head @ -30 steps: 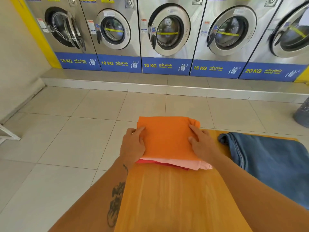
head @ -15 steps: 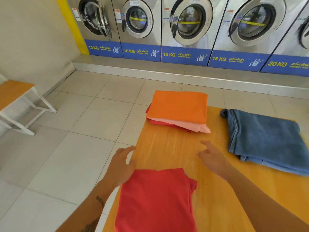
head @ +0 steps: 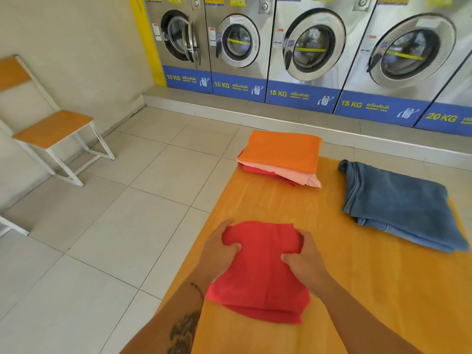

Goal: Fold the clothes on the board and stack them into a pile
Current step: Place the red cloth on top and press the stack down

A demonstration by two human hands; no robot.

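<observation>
**A:** What carries everything here?

**B:** The table (head: 357, 290), an orange-yellow wooden top filling the lower right of the frame. A row of washing machines (head: 314, 47) runs along the top edge, and a chair (head: 51, 126) stands at upper left, well apart from the work.

**A:** What lies on the table?

**B:** Folded blue jeans (head: 398, 203) at right of centre; a pile (head: 281, 157) with an orange piece on top at upper centre, overhanging the far left corner; and a folded red garment (head: 258, 272) at lower centre.

**A:** And the grip?

**B:** The left hand (head: 217, 254) and right hand (head: 306, 264) are both closed on the red garment, pinching its upper corners, thumbs on top and fingers tucked under. Its far end is bunched and appears slightly raised; the near end droops onto the table.

**A:** Which relation governs the coming move?

**B:** The pile lies up-frame and slightly right of the held garment. The garment's long axis runs from bottom to top of the frame, roughly toward the pile. The right hand is marginally nearer.

**A:** Anything in the way?

**B:** Bare table lies between them. The jeans sit to the right of that line, near but apart from the pile.
</observation>
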